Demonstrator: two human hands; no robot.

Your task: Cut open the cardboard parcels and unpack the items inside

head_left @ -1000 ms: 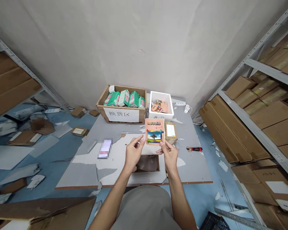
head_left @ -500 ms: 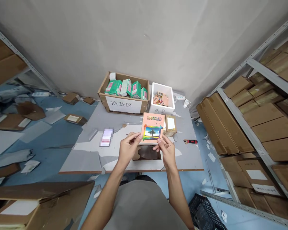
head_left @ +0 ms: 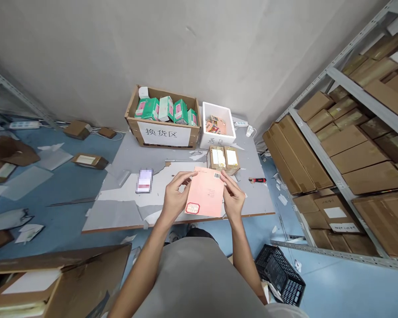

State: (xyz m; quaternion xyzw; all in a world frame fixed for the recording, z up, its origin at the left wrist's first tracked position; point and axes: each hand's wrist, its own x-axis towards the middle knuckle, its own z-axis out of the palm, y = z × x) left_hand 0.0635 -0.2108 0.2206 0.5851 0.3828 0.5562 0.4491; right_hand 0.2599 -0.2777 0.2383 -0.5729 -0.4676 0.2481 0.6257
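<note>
A thin pink book (head_left: 204, 192) is held up over the front of the table, its plain side with a barcode and a red-framed stamp facing me. My left hand (head_left: 177, 194) pinches its left edge near the top. My right hand (head_left: 232, 193) grips the upper right corner, fingers partly behind the book. Just beyond it stand two small cardboard boxes (head_left: 223, 159) with white labels. A phone (head_left: 144, 181), blurred over, lies on the table left of my hands. The book hides the part of the table behind it.
At the back of the table (head_left: 119, 216) stand a labelled cardboard box (head_left: 166, 134) of green cartons and a white foam box (head_left: 218, 126) holding pink books. A red-black cutter (head_left: 258, 180) lies right. Shelves of cartons (head_left: 358, 150) line the right; a black crate (head_left: 280, 274) sits on the floor.
The book has been turned over: its picture cover faced me before, now the barcode side does. It is also lower and nearer, and my right hand has moved to the upper corner.
</note>
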